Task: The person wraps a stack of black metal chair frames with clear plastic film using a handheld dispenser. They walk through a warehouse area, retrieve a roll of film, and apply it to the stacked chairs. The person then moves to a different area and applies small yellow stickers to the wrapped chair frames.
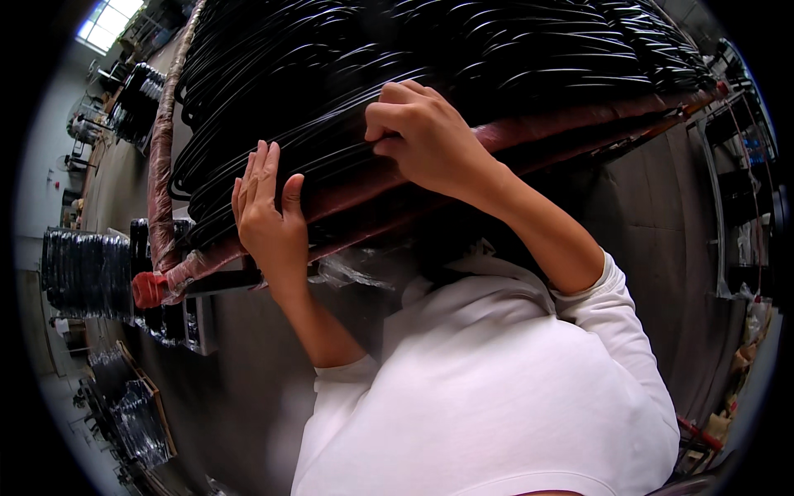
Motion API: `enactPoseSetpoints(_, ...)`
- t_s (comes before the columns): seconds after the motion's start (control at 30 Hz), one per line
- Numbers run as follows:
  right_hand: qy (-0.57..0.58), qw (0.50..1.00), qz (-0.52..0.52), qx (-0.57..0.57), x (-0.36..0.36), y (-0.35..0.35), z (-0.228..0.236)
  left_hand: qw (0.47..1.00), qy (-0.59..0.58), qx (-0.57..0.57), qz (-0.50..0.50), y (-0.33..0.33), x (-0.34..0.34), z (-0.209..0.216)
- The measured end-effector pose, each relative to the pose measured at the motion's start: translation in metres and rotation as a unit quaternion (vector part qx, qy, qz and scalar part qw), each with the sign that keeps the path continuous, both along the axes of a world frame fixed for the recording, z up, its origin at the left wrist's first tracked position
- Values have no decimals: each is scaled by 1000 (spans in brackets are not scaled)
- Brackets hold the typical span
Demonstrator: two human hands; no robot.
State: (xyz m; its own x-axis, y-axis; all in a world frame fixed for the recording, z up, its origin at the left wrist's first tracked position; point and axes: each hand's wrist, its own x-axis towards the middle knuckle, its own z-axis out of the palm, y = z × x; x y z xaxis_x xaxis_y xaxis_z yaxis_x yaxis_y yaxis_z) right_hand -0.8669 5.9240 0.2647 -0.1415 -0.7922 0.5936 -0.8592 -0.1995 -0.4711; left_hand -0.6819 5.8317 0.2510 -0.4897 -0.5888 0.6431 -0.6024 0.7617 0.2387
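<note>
A large rack holds many thin, glossy black curved strips (331, 116), packed close together; whether they are rods or tubes I cannot tell. My left hand (271, 223) lies against the strips near the front left, its fingers stretched out and the thumb apart. Farther right, my right hand (430, 136) is closed, with fingers curled in over the strips just above the rail. What it grips, if anything, is hidden by the fingers. Below both hands runs the rack's front rail (529, 131), reddish and wrapped in clear film.
The wrapped side rail (161, 174) meets the front rail at a red corner end (149, 289). Loose clear film (351, 269) hangs under the front rail. Film-wrapped black bundles (87, 273) stand at the left, and more lie on a wooden-edged pallet (149, 405).
</note>
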Motion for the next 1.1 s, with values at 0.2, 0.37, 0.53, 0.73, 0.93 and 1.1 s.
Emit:
enactPoseSetpoints(0.2,-59,997,46,22,-14,8,-4,1000,9,20,-4,2,-1,1)
enactPoseSetpoints(0.37,-141,990,3,-26,-28,25,-1,999,14,36,-13,5,-5,6)
enactPoseSetpoints(0.53,-57,994,-81,-50,-44,54,-4,998,8,51,-27,4,-2,8)
enactPoseSetpoints(0.73,-33,983,-155,-89,-68,83,6,999,-22,43,-6,5,-1,8)
enactPoseSetpoints(0.93,89,950,-300,-4,-98,87,-20,999,-36,39,-12,1,3,2)
enactPoseSetpoints(1.1,81,949,-306,-5,-106,92,-17,999,-7,44,24,6,-16,3)
